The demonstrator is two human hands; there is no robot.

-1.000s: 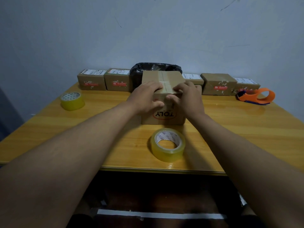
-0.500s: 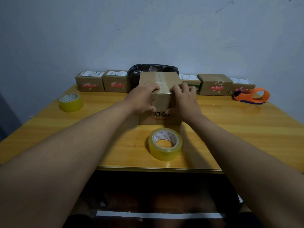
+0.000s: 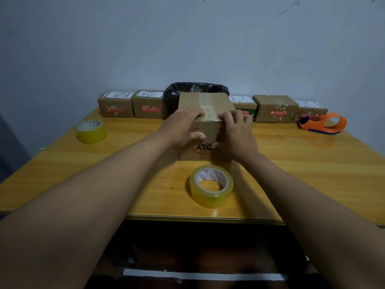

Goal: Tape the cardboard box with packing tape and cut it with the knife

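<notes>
Your cardboard box (image 3: pixel 205 122) sat mid-worktop (image 3: pixel 312 163), just beyond a roll of packing tape (image 3: pixel 211 185) lying flat near the front edge. A strip of clear tape (image 3: pixel 205 107) ran along the top seam and seemed to fold down the near face.

The likely trouble from there: pressing unevenly could trap wrinkles or leave the tape end lifting off the front face, and a hard push could slide the light box backward into the row of small boxes (image 3: pixel 133 106) by the wall. No knife was clearly visible; only an orange tape dispenser (image 3: pixel 324 124) lay far right.

Your left hand (image 3: pixel 183 126) lay flat over the box's near top edge, fingers spread, thumb on the front face, its grip open and clasping nothing. Your right hand (image 3: pixel 237 132) curled over the near right edge, fingers bent, pressing rather than gripping. Both forearms reached straight forward.
</notes>
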